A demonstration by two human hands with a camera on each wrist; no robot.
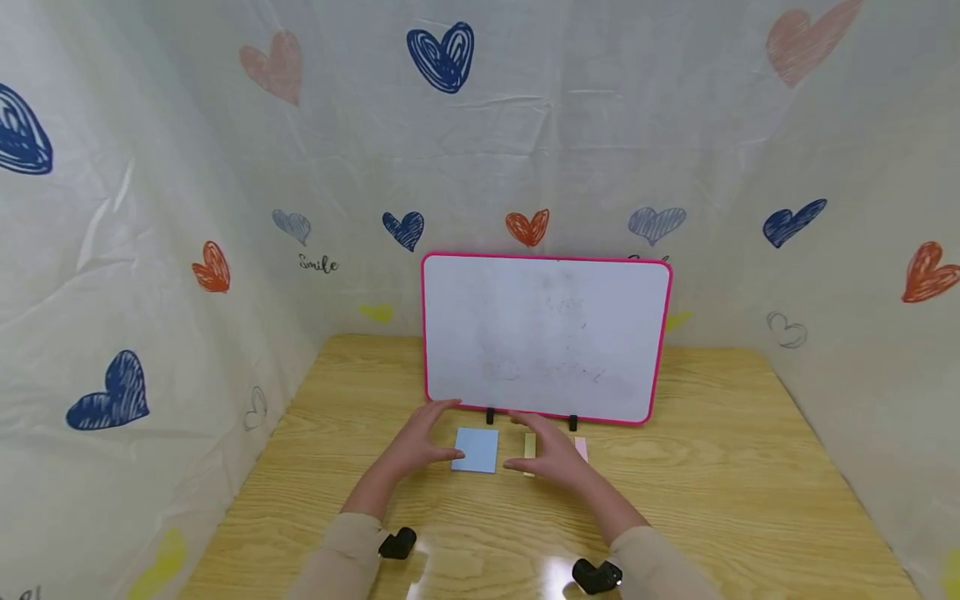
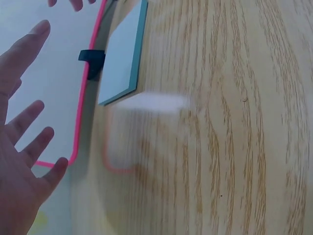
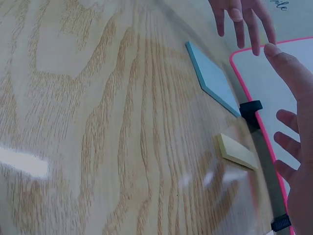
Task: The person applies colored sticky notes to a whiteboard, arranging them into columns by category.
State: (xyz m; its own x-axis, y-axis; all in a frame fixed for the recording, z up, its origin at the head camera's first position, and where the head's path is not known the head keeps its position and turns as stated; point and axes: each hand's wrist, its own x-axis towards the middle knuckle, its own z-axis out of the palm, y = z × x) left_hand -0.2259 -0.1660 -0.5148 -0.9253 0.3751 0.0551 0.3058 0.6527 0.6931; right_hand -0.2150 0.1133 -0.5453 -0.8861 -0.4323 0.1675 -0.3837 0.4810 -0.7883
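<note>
A blue sticky note pad (image 1: 476, 450) lies on the table in front of a pink-framed whiteboard (image 1: 547, 333). My left hand (image 1: 418, 440) hovers at the pad's left side, fingers spread and holding nothing. Over a narrow yellow sticky note pad (image 1: 529, 454), my right hand (image 1: 553, 450) is raised with thumb and fingers apart, also holding nothing. It partly hides the yellow pad and a narrow pink pad (image 1: 581, 448) to its right. In the right wrist view the yellow pad (image 3: 237, 152) lies flat below the fingers, apart from them.
The whiteboard stands tilted back on small black feet (image 1: 573, 422) near the rear of the wooden table (image 1: 720, 467). A white cloth with printed hearts (image 1: 187, 167) hangs behind and at both sides. Black wrist cameras (image 1: 397, 543) sit on both sleeves.
</note>
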